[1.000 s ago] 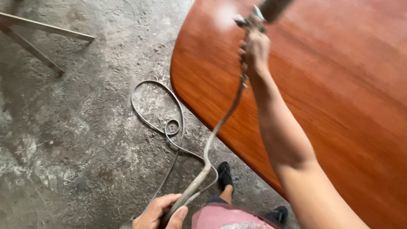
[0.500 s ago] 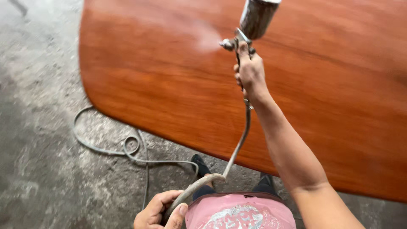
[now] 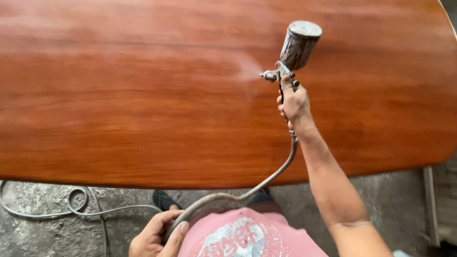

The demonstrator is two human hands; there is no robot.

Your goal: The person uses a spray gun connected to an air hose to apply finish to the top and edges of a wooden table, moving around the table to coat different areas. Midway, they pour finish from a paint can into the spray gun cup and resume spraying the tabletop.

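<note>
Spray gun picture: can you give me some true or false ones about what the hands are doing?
1. The right hand holds the spray gun. True.
2. The spray gun's metal cup points down at the floor. False: it stands up above the gun.
3. The left hand holds the hose. True.
4. The tabletop is blue. False: it is glossy reddish-brown wood.
5. A pale mist shows in front of the gun's nozzle. True.
</note>
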